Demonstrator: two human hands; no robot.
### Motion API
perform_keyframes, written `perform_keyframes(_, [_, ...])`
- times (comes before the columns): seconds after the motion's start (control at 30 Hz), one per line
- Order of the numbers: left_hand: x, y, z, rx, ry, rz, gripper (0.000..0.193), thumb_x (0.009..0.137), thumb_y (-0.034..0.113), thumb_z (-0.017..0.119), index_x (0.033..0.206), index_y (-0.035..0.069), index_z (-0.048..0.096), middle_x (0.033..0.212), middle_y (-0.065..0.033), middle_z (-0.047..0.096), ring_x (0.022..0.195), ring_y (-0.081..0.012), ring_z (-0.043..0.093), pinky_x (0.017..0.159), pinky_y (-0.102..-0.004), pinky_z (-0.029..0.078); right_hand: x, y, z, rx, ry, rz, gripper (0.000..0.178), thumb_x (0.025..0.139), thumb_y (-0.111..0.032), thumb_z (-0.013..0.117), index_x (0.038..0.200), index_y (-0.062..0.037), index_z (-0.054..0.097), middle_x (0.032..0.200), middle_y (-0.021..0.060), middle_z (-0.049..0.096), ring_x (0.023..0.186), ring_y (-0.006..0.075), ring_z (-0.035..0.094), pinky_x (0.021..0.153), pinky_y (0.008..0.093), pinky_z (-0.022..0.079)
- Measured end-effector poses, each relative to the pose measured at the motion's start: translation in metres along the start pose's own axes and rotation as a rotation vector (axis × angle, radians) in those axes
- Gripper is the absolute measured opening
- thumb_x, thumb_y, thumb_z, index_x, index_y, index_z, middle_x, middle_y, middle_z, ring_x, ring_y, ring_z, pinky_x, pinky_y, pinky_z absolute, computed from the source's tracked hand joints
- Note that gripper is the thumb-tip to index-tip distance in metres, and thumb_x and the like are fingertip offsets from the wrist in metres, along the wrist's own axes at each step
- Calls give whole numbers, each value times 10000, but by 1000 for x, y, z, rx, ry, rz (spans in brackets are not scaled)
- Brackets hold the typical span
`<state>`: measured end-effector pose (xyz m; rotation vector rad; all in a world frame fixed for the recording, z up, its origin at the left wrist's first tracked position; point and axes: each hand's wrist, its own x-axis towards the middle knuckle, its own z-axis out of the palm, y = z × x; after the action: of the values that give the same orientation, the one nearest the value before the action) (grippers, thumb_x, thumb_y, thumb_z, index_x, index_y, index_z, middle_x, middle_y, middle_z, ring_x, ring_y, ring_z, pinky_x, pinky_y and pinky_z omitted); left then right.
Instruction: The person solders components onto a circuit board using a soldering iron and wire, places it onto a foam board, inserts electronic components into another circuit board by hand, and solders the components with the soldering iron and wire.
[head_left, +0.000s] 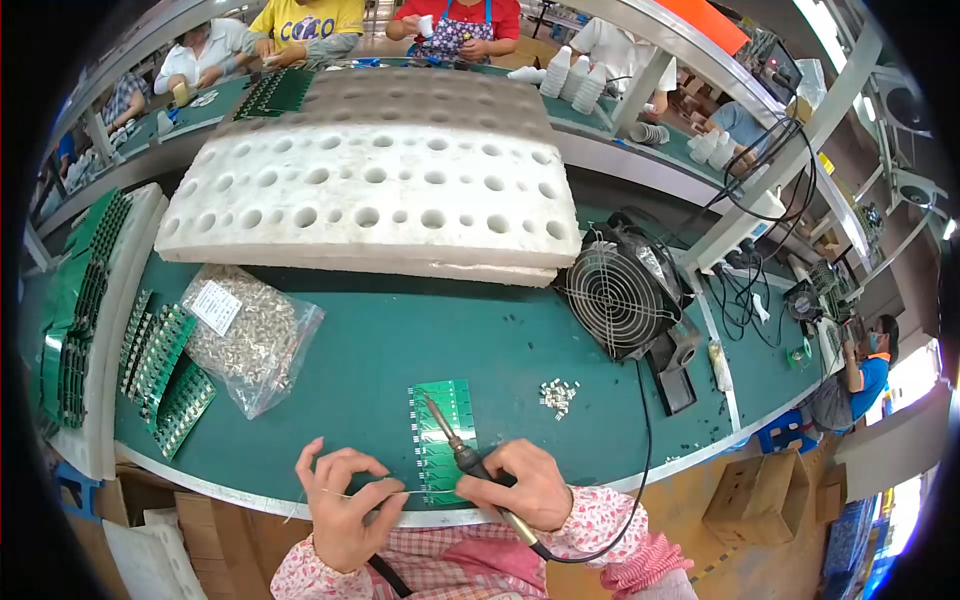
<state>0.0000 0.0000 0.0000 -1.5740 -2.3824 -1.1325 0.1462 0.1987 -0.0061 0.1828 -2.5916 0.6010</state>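
Note:
A green circuit board (458,412) lies on the bench in front of me, near its front edge. My right hand (528,485) is closed round a soldering iron (466,458), whose tip points up and left over the board. Between the thumb and fingers of my left hand (350,500) runs a thin strand of solder wire (425,491), stretching right across the board's near end toward my right hand. To the right of the board sits a small pile of tiny metal parts (558,398).
A clear bag of small metal parts (245,335) lies left, beside several stacked boards (165,365). White foam slabs with holes (370,190) span the back. A caged black fan (620,295) and an iron stand (672,370) are at right. The iron's cord loops rightward. People sit across the bench.

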Motion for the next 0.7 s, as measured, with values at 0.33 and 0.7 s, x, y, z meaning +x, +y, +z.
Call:
perform_keyframes(0.33, [14,-14,16,-164,131,-152,128,727,58,715,718,66,587,808,-28,594,829,-218,583,954,-455,350,12,5,-12,121,292,152,302,672,-34,766,953,-106,681,654,35,529,543,200,534,484,301,416])
perform_keyframes(0.7, [28,-30,19,-213,46,-165,140,717,25,683,664,46,554,760,-35,597,752,-203,581,936,-433,384,-7,-2,8,577,444,597,116,844,-28,606,932,8,540,618,53,612,510,94,587,485,220,459])
